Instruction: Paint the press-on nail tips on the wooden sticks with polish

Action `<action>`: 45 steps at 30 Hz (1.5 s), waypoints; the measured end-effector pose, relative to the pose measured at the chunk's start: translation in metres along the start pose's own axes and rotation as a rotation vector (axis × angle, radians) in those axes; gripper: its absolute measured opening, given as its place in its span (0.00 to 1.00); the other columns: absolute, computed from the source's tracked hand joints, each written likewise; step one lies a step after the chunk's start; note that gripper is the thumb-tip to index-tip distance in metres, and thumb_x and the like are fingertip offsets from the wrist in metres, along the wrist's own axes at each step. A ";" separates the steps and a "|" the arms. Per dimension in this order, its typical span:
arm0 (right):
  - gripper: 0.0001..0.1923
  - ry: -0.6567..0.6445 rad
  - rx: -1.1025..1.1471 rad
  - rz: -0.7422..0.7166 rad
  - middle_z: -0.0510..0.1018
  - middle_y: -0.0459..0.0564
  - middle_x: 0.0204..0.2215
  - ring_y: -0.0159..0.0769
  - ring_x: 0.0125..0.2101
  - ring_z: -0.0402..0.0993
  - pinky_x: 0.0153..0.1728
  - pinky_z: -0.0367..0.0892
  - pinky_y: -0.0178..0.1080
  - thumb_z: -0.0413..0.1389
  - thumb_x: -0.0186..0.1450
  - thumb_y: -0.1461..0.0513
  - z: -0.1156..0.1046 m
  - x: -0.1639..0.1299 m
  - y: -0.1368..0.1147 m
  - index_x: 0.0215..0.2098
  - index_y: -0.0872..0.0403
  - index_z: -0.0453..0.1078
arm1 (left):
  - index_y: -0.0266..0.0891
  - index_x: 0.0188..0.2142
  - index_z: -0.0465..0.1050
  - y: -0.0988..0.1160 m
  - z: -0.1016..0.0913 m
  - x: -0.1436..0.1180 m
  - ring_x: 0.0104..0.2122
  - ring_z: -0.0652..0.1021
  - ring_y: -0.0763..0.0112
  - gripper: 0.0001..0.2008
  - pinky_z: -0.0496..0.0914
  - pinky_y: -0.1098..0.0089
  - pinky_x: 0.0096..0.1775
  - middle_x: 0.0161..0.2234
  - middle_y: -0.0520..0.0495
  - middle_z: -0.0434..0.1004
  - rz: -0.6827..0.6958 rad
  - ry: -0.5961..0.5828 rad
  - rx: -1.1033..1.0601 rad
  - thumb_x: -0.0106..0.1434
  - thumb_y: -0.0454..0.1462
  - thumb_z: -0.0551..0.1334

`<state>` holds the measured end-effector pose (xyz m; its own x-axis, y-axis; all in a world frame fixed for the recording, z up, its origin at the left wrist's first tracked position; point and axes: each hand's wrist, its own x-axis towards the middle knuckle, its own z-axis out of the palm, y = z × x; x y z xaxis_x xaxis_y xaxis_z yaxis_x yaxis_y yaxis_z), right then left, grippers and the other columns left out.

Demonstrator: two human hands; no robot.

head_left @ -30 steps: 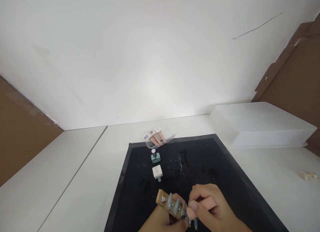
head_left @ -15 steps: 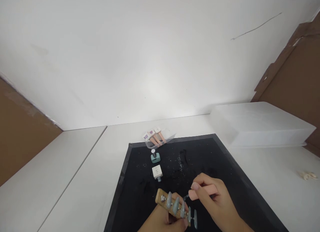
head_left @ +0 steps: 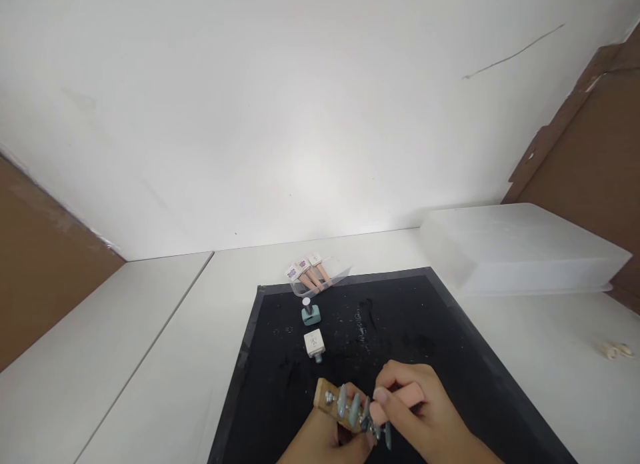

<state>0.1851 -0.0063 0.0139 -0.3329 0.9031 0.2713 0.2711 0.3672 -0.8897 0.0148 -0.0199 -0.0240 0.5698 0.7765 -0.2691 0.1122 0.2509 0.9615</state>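
Note:
My left hand grips a wooden nail-tip stand from below. Several grey-blue false nails stand in a row along it on metal posts. Between the fingers of my right hand is a nail polish brush with a pink cap handle. Its bristle end lies over the nails near the lower right of the row; whether it touches one I cannot make out. A white square nail polish bottle lies on the black mat beyond my left hand, its blue-grey neck toward me.
Behind the white bottle is a small teal bottle with a grey stem. A clear tray of pink-capped bottles sits at the back edge of the black mat. A white translucent box stands back right; small cream-coloured pieces lie far right.
My right hand has moved left and slightly down, bringing the brush from beside the stand to over the false nails. The left hand and stand have shifted slightly.

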 end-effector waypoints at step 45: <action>0.13 0.107 0.045 0.068 0.74 0.45 0.19 0.33 0.22 0.70 0.24 0.64 0.31 0.51 0.64 0.61 0.000 0.001 0.006 0.23 0.54 0.68 | 0.37 0.29 0.66 0.015 -0.001 -0.006 0.24 0.65 0.77 0.12 0.58 0.73 0.29 0.24 0.55 0.67 -0.255 0.029 -0.345 0.42 0.31 0.64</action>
<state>0.1860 -0.0035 0.0091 -0.2164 0.9450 0.2453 0.2486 0.2963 -0.9222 0.0127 -0.0204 -0.0080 0.5356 0.6789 -0.5023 -0.0347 0.6120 0.7901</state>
